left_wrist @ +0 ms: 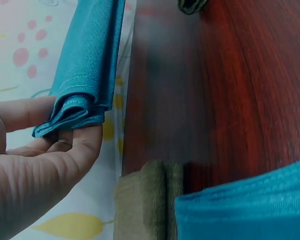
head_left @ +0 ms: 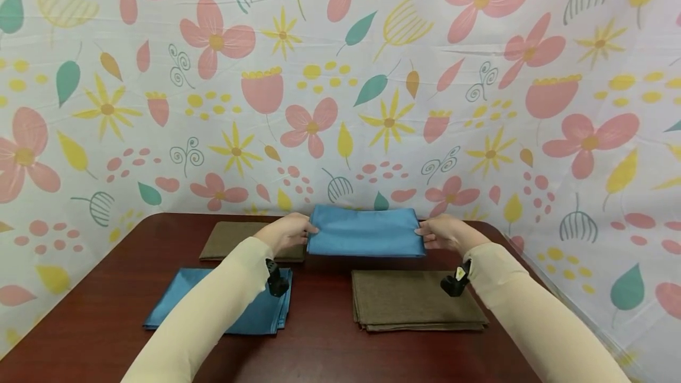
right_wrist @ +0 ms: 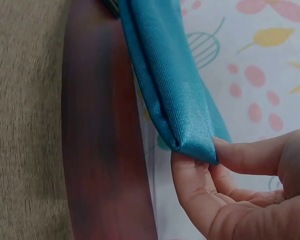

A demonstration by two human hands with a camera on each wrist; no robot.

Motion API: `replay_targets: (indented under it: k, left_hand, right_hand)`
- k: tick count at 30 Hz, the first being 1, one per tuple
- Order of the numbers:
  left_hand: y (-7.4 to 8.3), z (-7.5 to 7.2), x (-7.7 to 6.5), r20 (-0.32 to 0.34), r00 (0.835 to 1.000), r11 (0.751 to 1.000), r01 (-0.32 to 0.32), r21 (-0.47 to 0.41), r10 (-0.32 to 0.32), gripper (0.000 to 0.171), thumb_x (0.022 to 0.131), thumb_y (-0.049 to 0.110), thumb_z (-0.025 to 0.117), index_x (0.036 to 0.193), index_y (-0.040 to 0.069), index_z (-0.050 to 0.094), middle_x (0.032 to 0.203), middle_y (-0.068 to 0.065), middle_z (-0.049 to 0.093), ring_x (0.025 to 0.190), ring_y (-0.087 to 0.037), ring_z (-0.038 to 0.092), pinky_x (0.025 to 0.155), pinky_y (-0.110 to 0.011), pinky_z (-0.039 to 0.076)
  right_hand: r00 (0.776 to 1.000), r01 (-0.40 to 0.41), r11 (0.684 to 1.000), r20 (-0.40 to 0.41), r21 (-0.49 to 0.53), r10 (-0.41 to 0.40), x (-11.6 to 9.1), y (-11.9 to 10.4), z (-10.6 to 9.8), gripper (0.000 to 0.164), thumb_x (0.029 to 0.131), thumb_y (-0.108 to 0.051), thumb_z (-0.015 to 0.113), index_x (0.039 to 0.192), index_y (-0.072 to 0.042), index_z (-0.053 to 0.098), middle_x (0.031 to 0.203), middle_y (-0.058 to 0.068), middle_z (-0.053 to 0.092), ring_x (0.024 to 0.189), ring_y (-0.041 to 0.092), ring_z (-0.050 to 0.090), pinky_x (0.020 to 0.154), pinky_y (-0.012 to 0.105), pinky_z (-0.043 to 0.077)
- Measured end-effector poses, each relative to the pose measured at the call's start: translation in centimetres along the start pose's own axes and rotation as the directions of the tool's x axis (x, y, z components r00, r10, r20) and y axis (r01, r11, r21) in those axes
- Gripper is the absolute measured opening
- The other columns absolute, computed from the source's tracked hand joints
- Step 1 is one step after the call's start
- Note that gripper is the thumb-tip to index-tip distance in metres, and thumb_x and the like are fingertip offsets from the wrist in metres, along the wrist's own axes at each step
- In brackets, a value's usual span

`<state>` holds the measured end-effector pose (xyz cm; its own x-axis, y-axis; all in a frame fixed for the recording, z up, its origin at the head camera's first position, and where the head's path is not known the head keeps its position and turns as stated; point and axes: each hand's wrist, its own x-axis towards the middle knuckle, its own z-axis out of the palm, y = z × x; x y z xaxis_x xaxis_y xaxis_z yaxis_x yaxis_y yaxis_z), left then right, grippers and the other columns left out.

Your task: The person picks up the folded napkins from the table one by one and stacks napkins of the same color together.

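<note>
A folded blue cloth (head_left: 367,232) is held up between both hands over the far part of the table. My left hand (head_left: 287,233) pinches its left end, thumb on top and fingers beneath; the left wrist view shows the rolled layers of the fold at that end of the blue cloth (left_wrist: 85,80). At the opposite end my right hand (head_left: 444,233) pinches a corner of the blue cloth (right_wrist: 165,75) between thumb and fingers. The cloth hangs nearly level, its near edge sagging slightly.
On the dark red wooden table (head_left: 319,336) lie a second folded blue cloth (head_left: 250,315) under the left forearm, a folded brown cloth (head_left: 229,238) behind it, and another folded brown cloth (head_left: 415,300) at the right. A flower-patterned curtain (head_left: 340,105) stands behind the table.
</note>
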<state>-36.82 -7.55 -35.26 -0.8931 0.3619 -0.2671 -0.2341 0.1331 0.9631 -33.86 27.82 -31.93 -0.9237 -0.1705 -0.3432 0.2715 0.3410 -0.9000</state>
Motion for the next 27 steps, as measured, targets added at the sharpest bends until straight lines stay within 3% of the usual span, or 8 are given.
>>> replay_targets:
  k: [2,4,7,9,13,17,19,27]
  left_hand:
    - [0.1,-0.4,-0.3,-0.014,1.0,1.0,0.001,-0.007,-0.001,0.066,0.095,-0.007,0.049,0.152,-0.005,0.017,0.155,-0.021,0.025,0.127,-0.027,0.04,0.101,-0.038,0.041]
    - [0.3,-0.8,-0.5,-0.021,1.0,1.0,0.0,-0.017,0.0,0.07,0.093,-0.007,0.049,0.153,-0.005,0.013,0.153,-0.021,0.026,0.114,-0.023,0.04,0.091,-0.034,0.041]
    - [0.7,-1.3,-0.9,-0.02,1.0,0.999,-0.003,-0.047,0.003,0.076,0.091,-0.006,0.049,0.154,-0.003,0.007,0.154,-0.021,0.025,0.114,-0.022,0.04,0.088,-0.033,0.039]
    - [0.9,-1.6,-1.1,-0.008,1.0,0.998,-0.008,-0.066,0.007,0.077,0.091,-0.006,0.049,0.154,-0.003,0.004,0.156,-0.021,0.023,0.126,-0.026,0.04,0.097,-0.035,0.04]
    - [0.9,-2.3,-1.7,0.005,1.0,0.998,-0.009,-0.066,0.009,0.076,0.093,-0.005,0.048,0.153,-0.004,0.001,0.16,-0.023,0.013,0.147,-0.035,0.02,0.115,-0.043,0.031]
    - [0.5,-3.0,-2.1,-0.008,1.0,0.999,-0.005,-0.046,0.005,0.076,0.094,-0.005,0.049,0.153,-0.005,0.002,0.158,-0.025,0.018,0.14,-0.034,0.031,0.114,-0.044,0.033]
    - [0.3,-3.3,-2.4,-0.009,1.0,0.999,-0.004,-0.034,0.004,0.075,0.095,-0.004,0.05,0.153,-0.006,0.003,0.157,-0.025,0.018,0.139,-0.033,0.031,0.114,-0.044,0.033]
    - [-0.5,-4.9,-3.8,0.066,0.995,0.997,-0.071,0.005,0.07,0.065,0.098,-0.004,0.045,0.153,-0.006,0.009,0.158,-0.025,0.019,0.144,-0.04,0.025,0.117,-0.05,0.029]
  right_hand:
    - [1.0,-0.004,1.0,0.0,-0.006,0.004,0.0,-0.2,0.3,0.051,0.1,-0.004,0.049,0.144,0.009,0.026,0.081,0.003,0.044,0.063,0.008,0.038,0.072,0.026,0.047]
    - [1.0,-0.011,1.0,-0.002,-0.004,0.011,0.0,-0.5,0.6,0.061,0.1,-0.004,0.049,0.15,0.01,0.017,0.108,0.015,0.052,0.066,0.008,0.04,0.078,0.029,0.047]
    - [1.0,-0.017,1.0,0.002,0.001,0.017,0.0,-0.7,1.0,0.066,0.1,-0.004,0.049,0.152,0.008,0.009,0.15,0.025,0.027,0.073,0.009,0.043,0.085,0.032,0.047]
    - [1.0,-0.023,1.0,0.001,0.008,0.023,0.0,-0.8,1.3,0.067,0.1,-0.004,0.049,0.152,0.008,0.01,0.156,0.024,0.017,0.076,0.011,0.043,0.083,0.03,0.048]
    - [1.0,-0.02,1.0,0.004,0.013,0.019,-0.1,-0.9,1.8,0.067,0.099,-0.004,0.051,0.151,0.01,0.011,0.147,0.027,0.028,0.084,0.013,0.046,0.076,0.026,0.051]
    - [1.0,-0.015,1.0,0.005,0.018,0.015,-0.2,-1.1,2.5,0.066,0.098,-0.003,0.053,0.15,0.011,0.015,0.115,0.018,0.047,0.081,0.012,0.047,0.074,0.025,0.052]
    - [1.0,-0.01,1.0,0.016,0.017,0.01,-0.3,-1.3,2.9,0.065,0.098,-0.003,0.053,0.15,0.011,0.016,0.1,0.009,0.044,0.076,0.012,0.045,0.072,0.025,0.051]
    - [1.0,0.006,1.0,0.017,0.019,-0.006,-0.2,-1.4,4.3,0.06,0.096,-0.001,0.055,0.146,0.013,0.024,0.107,0.012,0.05,0.078,0.012,0.057,0.075,0.027,0.057]
